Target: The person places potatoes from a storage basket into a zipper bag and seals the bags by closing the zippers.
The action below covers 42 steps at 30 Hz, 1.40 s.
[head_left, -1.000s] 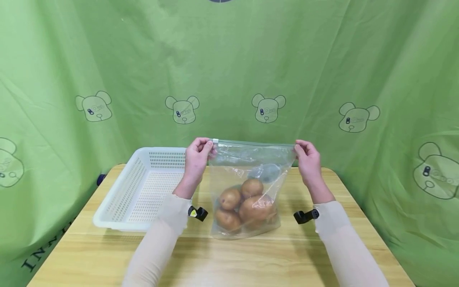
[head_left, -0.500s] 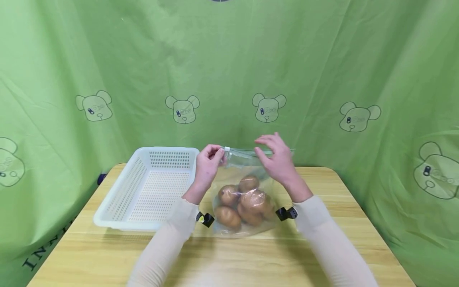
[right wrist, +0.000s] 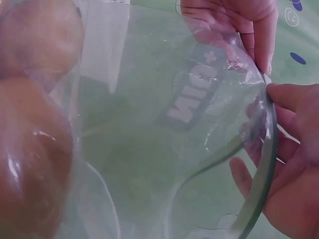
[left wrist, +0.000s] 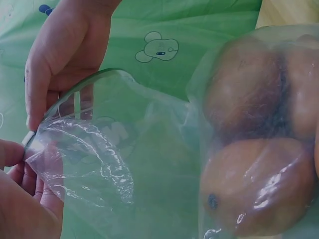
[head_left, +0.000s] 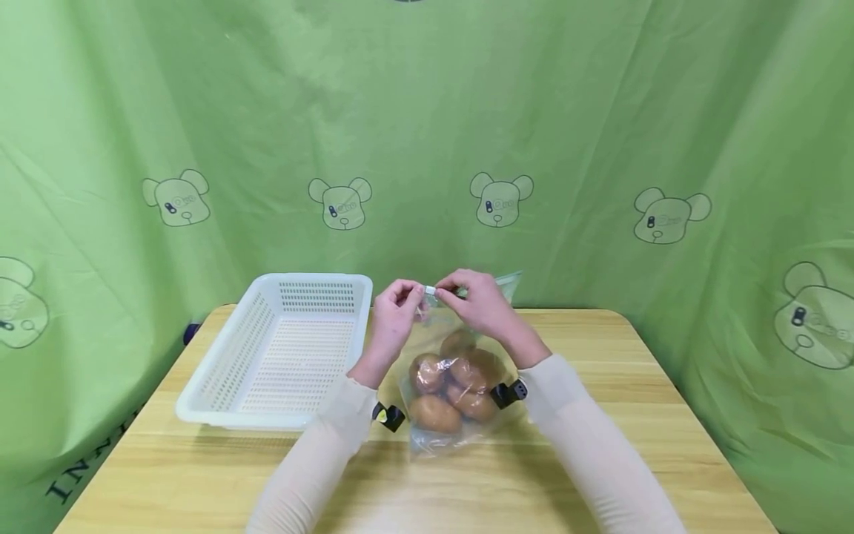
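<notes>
A clear slider zip bag (head_left: 424, 442) hangs upright over the table. Inside its lower part sit several smooth, brown, rounded fruits or potatoes (head_left: 435, 413); one shows a dark end spot in the left wrist view. My left hand (head_left: 392, 319) pinches the bag's top left corner beside the white slider (head_left: 430, 290). Thumb and finger of my right hand (head_left: 482, 305) pinch at that slider, close against the left fingertips. From there the zip rim (right wrist: 269, 149) curves away under the right hand, as the right wrist view shows. The right hand hides part of the rim in the head view.
On the left of the wooden table (head_left: 600, 460) stands a white perforated plastic basket (head_left: 273, 423) with nothing in it. A green printed curtain (head_left: 427, 133) surrounds the table's back and sides. Black wrist cameras (head_left: 508, 394) stick out near the bag's sides.
My right hand has let go of the bag's right corner and moved left to the slider. The left hand has shifted slightly right and down, and the bag's top has gone from stretched to bent.
</notes>
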Tool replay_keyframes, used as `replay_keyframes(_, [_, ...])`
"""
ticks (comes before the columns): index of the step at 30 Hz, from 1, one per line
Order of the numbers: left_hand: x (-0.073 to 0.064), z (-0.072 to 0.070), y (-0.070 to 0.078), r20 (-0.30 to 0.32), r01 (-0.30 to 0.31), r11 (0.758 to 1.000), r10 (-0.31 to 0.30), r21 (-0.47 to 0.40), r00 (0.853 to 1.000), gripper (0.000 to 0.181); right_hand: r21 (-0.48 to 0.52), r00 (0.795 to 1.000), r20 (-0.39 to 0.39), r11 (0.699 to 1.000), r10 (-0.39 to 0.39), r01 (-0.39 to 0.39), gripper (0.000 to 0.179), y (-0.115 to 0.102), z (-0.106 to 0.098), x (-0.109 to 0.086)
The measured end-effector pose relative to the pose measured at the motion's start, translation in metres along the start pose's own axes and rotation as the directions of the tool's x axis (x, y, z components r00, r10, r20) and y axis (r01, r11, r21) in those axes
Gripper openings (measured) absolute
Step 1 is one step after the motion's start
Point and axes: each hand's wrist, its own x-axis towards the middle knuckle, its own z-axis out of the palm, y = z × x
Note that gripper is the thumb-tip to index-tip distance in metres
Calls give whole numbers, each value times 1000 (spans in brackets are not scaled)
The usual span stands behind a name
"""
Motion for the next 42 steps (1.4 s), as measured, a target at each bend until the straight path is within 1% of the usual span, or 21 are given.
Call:
replay_keyframes(1, [0, 0, -1, 0, -2, 1000, 2, 0, 1000, 14, 16, 1000, 1, 1000, 8, -9, 11, 1, 1, 0])
replay_keyframes(2, [1, 1, -6, -1, -3, 1000, 3, -7, 1000, 13, 30, 1000, 2, 999, 16, -16, 11, 1, 2, 0])
replay_keyframes(6, [1, 1, -7, 5, 8, 1000, -8, 13, 1000, 12, 68, 1000, 15, 997, 22, -23, 11, 2, 5, -1])
replay_keyframes(9, [1, 0, -7, -15, 5, 1000, -5, 24, 1000, 12, 72, 999, 28, 997, 27, -29, 10, 3, 4, -2])
replay_keyframes(11, [1, -2, -7, -32, 3, 999, -2, 41, 999, 12, 66, 998, 39, 997, 44, -46, 10, 5, 3, -3])
replay_keyframes(13, [1, -4, -7, -36, 0, 999, 2, 52, 999, 12, 49, 997, 51, 997, 62, -64, 10, 6, 3, -4])
replay_keyframes(16, [1, -7, -8, -18, 0, 997, 1, 78, 1000, 14, 32, 995, 65, 996, 76, -78, 11, 7, 2, -6])
replay_keyframes(20, [1, -8, -9, 5, -7, 994, 7, 110, 1000, 18, 30, 995, 82, 997, 63, -66, 14, 8, 3, -6])
replay_keyframes(24, [1, -8, -8, 11, -2, 990, 1, 142, 1000, 19, 30, 994, 101, 999, 41, -45, 14, 10, 3, -6])
replay_keyframes(27, [2, -9, -6, -10, -17, 992, 19, 129, 1000, 17, 25, 994, 103, 999, 36, -39, 12, 12, 2, -6])
replay_keyframes(32, [4, -12, -3, -66, -43, 995, 50, 91, 997, 15, -5, 993, 97, 998, 61, -60, 12, 18, -3, -9])
replay_keyframes(38, [7, -18, -3, -93, -54, 994, 62, 91, 994, 14, -48, 993, 100, 997, 69, -65, 15, 25, -13, -13])
replay_keyframes(42, [11, -21, -2, -106, -63, 993, 74, 99, 992, 12, -60, 994, 86, 996, 69, -64, 16, 30, -22, -17])
